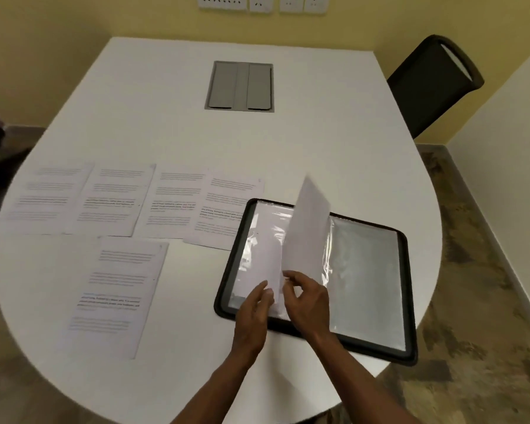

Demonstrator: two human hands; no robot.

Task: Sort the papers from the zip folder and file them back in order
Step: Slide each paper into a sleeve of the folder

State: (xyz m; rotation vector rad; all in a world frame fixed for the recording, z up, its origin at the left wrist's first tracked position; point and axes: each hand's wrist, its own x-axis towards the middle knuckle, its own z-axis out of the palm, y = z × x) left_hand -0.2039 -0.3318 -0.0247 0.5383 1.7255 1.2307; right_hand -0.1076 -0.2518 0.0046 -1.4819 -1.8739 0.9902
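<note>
Both hands at near edge of open zip folder (406, 301): left hand (253, 304) and right hand (306, 296) pinching upright sheet (306, 228) by bottom end, long axis rising away, over folder's spine; five papers (117, 289) left of folder.

- White table (166, 123), rounded near edge, grey hatch (240, 86) set flush.
- Row of four printed sheets (126, 201).
- Fifth sheet (114, 295) just below.
- Open black folder (380, 301) at right, overlapping row's end.
</note>
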